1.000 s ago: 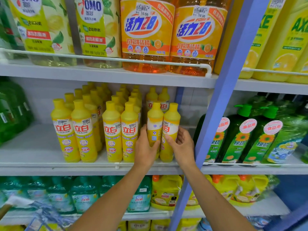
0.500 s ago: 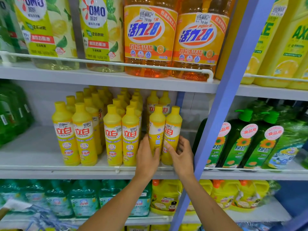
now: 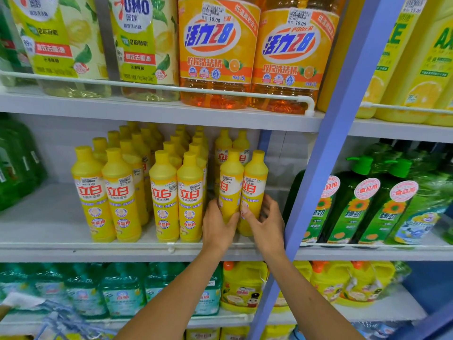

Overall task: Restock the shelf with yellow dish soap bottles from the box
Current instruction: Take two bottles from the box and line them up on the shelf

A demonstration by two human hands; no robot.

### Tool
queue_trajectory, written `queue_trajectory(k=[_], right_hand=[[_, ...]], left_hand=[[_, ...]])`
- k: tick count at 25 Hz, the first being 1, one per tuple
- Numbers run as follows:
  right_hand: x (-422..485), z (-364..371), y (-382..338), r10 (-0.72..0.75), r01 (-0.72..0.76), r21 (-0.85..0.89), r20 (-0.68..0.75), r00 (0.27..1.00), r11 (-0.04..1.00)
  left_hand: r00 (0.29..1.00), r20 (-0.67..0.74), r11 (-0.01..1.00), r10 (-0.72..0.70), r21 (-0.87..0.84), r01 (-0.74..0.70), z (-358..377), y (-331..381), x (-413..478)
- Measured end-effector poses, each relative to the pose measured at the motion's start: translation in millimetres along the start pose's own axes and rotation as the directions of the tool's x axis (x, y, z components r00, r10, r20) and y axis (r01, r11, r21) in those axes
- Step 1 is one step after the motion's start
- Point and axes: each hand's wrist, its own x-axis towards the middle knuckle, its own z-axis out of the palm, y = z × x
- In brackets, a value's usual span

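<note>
Gripping the two rightmost front bottles (image 3: 242, 190) at the shelf (image 3: 49, 249) edge, left hand (image 3: 218, 229) wrapped round one, right hand (image 3: 266, 225) fingers loosely curled on the other; a shove could topple the tall row left; box not seen.

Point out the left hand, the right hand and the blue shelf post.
left hand (image 3: 218, 228), head view, on the back of the hand.
right hand (image 3: 268, 224), head view, on the back of the hand.
blue shelf post (image 3: 326, 153), head view, on its front face.
</note>
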Motion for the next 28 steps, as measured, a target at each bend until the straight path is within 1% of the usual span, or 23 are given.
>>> queue_trajectory(k=[3, 6, 8, 10, 13, 17, 20, 24, 28], right_hand=[[7, 1, 1, 0.024, -0.026, -0.060, -0.034, 0.999, 0.998], [12, 1, 3, 0.036, -0.036, -0.047, -0.004, 0.999, 0.998], [11, 2, 3, 0.048, -0.048, -0.049, -0.008, 0.999, 0.998], [9, 3, 1, 0.062, -0.065, -0.066, -0.043, 0.997, 0.996], [13, 7, 0, 0.042, -0.057, -0.145, -0.105, 0.994, 0.988], [19, 9, 3, 0.037, -0.044, -0.146, -0.052, 0.998, 0.988], [18, 7, 6, 0.021, -0.024, -0.107, -0.026, 0.999, 0.994], [22, 7, 10, 0.027, -0.029, -0.101, -0.018, 0.999, 0.994], [31, 13, 8, 0.041, -0.043, -0.118, -0.022, 0.999, 0.992]], left_hand=[[0.999, 0.024, 1.000, -0.020, -0.019, 0.021, 1, 0, 5], [0.999, 0.018, 0.999, -0.038, -0.028, 0.039, 1, 2, 5], [0.999, 0.020, 0.999, -0.033, -0.022, 0.033, 0, -1, 2], [1.000, -0.014, 1.000, -0.024, 0.001, 0.024, 1, -3, -1], [0.995, -0.094, 0.995, -0.034, 0.088, 0.043, 5, 3, -3], [0.987, -0.136, 0.987, -0.082, 0.123, 0.099, 9, 10, 4], [0.985, -0.120, 0.987, -0.126, 0.083, 0.136, 10, 9, 6], [0.989, -0.103, 0.992, -0.101, 0.066, 0.109, 10, 6, 5], [0.984, -0.139, 0.986, -0.112, 0.106, 0.127, 14, 9, 12]])
